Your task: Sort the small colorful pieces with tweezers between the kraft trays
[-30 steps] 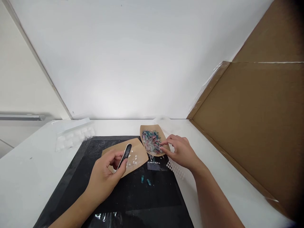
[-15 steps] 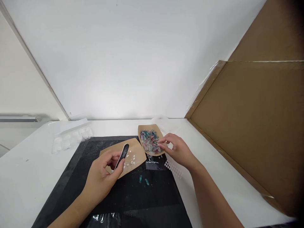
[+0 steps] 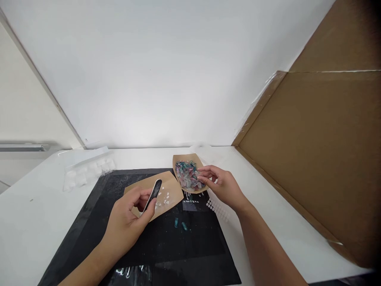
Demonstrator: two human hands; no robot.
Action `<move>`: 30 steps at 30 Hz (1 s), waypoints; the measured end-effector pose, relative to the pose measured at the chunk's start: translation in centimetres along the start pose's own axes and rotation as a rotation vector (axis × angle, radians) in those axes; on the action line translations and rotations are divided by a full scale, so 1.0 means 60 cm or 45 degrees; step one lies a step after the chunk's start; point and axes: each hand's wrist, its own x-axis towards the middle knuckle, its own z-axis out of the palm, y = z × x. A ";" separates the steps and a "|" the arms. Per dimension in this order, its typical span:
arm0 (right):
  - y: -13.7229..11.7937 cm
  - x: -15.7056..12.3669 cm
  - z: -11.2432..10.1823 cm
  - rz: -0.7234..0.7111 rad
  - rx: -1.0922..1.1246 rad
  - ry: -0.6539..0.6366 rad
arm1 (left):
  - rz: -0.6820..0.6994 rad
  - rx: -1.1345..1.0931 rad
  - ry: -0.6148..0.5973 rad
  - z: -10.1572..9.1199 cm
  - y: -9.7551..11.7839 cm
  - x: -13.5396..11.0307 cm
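My left hand grips a black nail file with a pale edge between thumb and fingers. It is held over a brown paper tray with small white bits scattered inside. At the edge of a second brown paper tray, my right hand has its thumb and fingertips slightly apart. The fingertips touch or hover over a heap of false nails in clear, pink and teal. Two teal false nails lie on the black mat, nearer to me.
To the right of the mat lies a sheet of clear adhesive tabs. Small white pieces sit on the mat below the nail tray. A clear plastic case rests at the back left. Cardboard walls the right side.
My right hand's fingers have spread slightly and shifted at the edge of the nail heap. My left hand still holds the nail file in nearly the same place. The view has tilted slightly.
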 end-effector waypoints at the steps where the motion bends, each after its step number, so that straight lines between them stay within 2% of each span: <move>1: -0.001 0.000 0.001 0.013 0.024 -0.001 | 0.007 -0.003 -0.001 0.000 0.000 0.000; 6: 0.003 0.002 0.006 0.102 0.161 0.037 | 0.032 0.009 -0.003 0.000 0.003 0.003; 12: 0.007 0.006 0.000 0.159 0.058 0.078 | 0.013 -0.015 -0.010 0.004 -0.001 0.001; 16: -0.010 0.003 0.006 0.133 0.365 0.118 | 0.038 -0.022 -0.028 0.007 0.001 -0.001; 19: -0.034 -0.006 0.028 0.129 0.674 0.098 | 0.028 -0.050 -0.051 0.008 0.006 -0.002; 22: -0.064 -0.022 0.063 0.169 0.846 0.031 | -0.014 -0.132 -0.095 0.011 0.010 -0.002; 25: -0.095 -0.038 0.095 0.130 0.914 -0.037 | -0.090 -0.244 -0.146 0.015 0.013 -0.005; 30: -0.127 -0.055 0.124 -0.095 0.884 0.016 | -0.173 -0.388 -0.193 0.021 0.019 -0.010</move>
